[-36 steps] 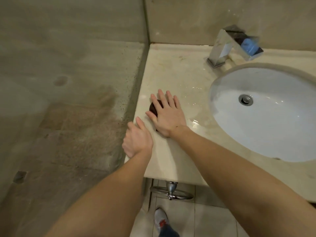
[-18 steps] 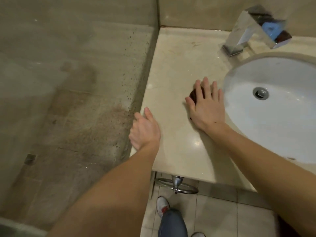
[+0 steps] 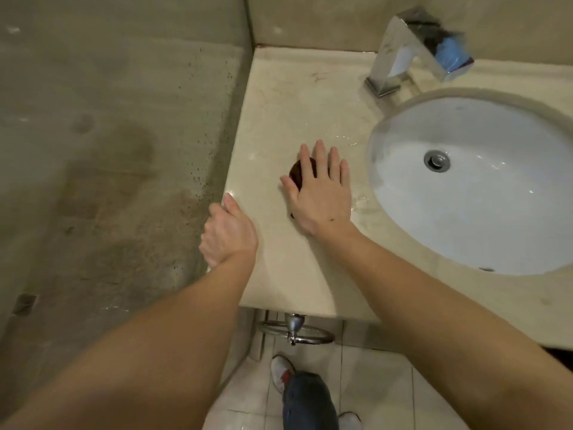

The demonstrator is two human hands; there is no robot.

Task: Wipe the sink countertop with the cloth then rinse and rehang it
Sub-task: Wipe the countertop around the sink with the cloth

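Step in hand: wiping the tabletop [image 3: 279, 97] left of the basin [image 3: 465, 231].

Right hand [image 3: 321, 193] lies flat, fingers spread, palm down on the cloth [image 3: 295, 175]. Only a dark bunched edge of the cloth shows under the index finger and thumb, so it is a pressed hold, not a pinch. The cloth sits at about 9 o'clock from the basin, near its rim.

Left hand [image 3: 228, 234] is half curled over the tabletop's left edge, thumb on top, gripping nothing else; probably bracing.

Wet streaks glint at 12 and 3 o'clock from the right hand.

Judgement on technique:
- Keep the palm flat and pressure even so the bunched cloth does not slip out.
- Overlap strokes toward the faucet [image 3: 415, 51] at 1 o'clock.
- Sweep water into the basin, not off the front edge.
- A more opened-out cloth would likely cover more.
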